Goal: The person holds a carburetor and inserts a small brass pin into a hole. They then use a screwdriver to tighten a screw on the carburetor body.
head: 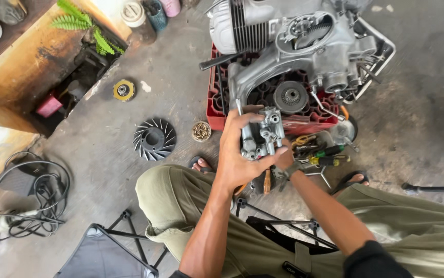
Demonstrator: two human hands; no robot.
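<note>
Carburetor (263,135) clasped within left hand (240,154) fingers (242,119); right hand (285,160) beneath.

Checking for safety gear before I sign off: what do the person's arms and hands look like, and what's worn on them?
Both hands are bare: no gloves, rings or watch visible on the left hand or on what shows of the right hand, which is partly hidden. Both forearms are bare too. A dark sleeve covers the right upper arm near the elbow. Only a sliver of dark fabric shows at the left arm's lower edge.
</note>
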